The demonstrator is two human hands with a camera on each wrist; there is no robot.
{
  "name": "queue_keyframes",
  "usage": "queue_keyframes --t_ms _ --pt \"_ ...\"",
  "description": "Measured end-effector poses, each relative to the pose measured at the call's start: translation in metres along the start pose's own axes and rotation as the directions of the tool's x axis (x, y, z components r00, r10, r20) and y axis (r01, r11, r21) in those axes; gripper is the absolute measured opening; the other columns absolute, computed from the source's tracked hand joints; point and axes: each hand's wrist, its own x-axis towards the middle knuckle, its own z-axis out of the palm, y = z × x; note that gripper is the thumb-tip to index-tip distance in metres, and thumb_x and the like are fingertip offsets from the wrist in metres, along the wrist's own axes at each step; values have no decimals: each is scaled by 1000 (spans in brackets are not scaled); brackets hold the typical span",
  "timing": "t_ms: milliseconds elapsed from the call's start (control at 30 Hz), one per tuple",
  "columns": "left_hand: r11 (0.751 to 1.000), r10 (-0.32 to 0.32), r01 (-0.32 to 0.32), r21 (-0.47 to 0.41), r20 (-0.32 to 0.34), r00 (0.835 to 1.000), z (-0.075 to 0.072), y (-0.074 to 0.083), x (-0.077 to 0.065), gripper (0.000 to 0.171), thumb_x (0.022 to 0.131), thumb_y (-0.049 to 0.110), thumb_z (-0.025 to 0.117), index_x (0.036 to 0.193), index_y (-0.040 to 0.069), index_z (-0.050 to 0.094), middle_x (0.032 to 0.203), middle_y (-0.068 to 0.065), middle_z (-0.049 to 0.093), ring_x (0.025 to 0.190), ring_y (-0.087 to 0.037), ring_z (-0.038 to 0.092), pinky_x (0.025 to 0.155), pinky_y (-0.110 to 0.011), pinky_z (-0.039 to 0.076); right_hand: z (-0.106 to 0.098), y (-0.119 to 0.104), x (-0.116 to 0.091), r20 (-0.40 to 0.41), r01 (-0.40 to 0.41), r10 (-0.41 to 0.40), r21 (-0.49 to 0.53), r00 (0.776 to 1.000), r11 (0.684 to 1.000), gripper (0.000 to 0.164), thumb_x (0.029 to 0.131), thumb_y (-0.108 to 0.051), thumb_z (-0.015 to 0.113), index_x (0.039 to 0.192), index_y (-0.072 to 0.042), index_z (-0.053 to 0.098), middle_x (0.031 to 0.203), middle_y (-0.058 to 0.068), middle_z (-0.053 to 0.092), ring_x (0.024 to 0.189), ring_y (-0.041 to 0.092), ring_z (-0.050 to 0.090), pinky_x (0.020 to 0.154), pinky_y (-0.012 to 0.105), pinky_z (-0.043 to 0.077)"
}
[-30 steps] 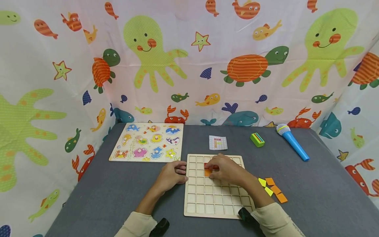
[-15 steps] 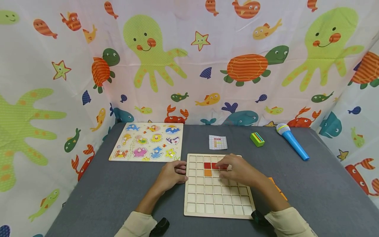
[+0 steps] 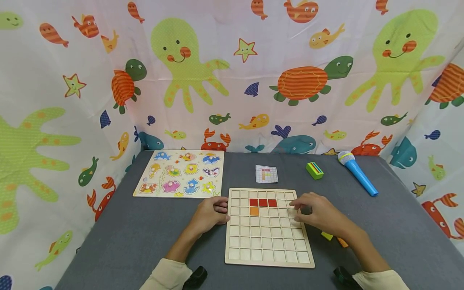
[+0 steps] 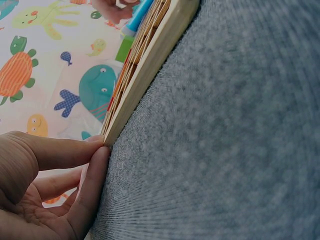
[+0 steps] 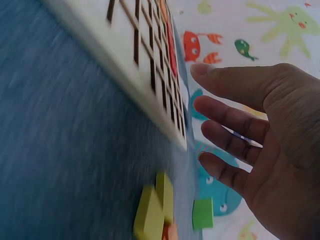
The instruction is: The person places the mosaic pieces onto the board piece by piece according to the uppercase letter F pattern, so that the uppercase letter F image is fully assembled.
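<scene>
A wooden grid board (image 3: 268,241) lies flat on the table. Three red square tiles (image 3: 263,202) sit in a row in its cells, and one orange square tile (image 3: 254,211) fills the cell under the leftmost red one. My left hand (image 3: 210,213) holds the board's left edge; in the left wrist view the thumb and a fingertip meet at its corner (image 4: 107,142). By the right edge my right hand (image 3: 322,211) hovers with fingers apart and nothing between them. Under the right forearm, yellow tiles (image 3: 327,235) and an orange tile (image 3: 342,242) show, partly hidden.
Behind the board lies a small printed grid card (image 3: 266,174). A green striped block (image 3: 314,170) and a blue toy microphone (image 3: 359,174) are at the back right. A sea-animal puzzle board (image 3: 179,174) lies at the back left. A printed curtain (image 3: 232,80) encloses the table.
My right hand has let go of the third red tile, now in its cell, and moved right to the board's edge. The left hand has stayed at the left edge.
</scene>
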Motion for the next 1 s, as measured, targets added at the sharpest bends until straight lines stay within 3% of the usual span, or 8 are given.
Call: queue_keyframes --t_ms 200,400,567,1000 --pt "1000 -4 4 -4 -2 1000 0 0 -1 60 81 -9 83 138 -4 65 122 -18 68 108 -27 70 77 -35 67 -8 17 -19 -5 -66 66 1 998 998 38 93 -29 83 127 -14 76 115 -5 70 105 17 62 84 37 56" --pt "1000 -2 2 -3 0 1000 -1 0 -1 59 81 -8 83 137 -5 65 122 -19 68 108 -27 70 77 -34 67 -16 37 -36 -56 -87 86 -11 995 996 36 93 -31 84 126 -19 76 116 -7 71 103 16 62 78 28 55" --pt "1000 -5 5 7 5 1000 -1 -1 1 59 82 -8 82 138 -4 65 122 -18 68 108 -26 69 77 -32 67 -23 50 -49 -77 -107 106 -4 991 994 36 93 -28 83 127 -16 76 116 -3 72 96 14 61 72 24 54" --pt "1000 2 -2 4 5 1000 0 0 -1 59 81 -8 83 137 -5 65 122 -18 68 108 -27 69 77 -35 67 -29 67 -61 -60 -162 163 15 985 987 40 94 -29 82 129 -12 74 118 2 73 93 11 61 72 23 54"
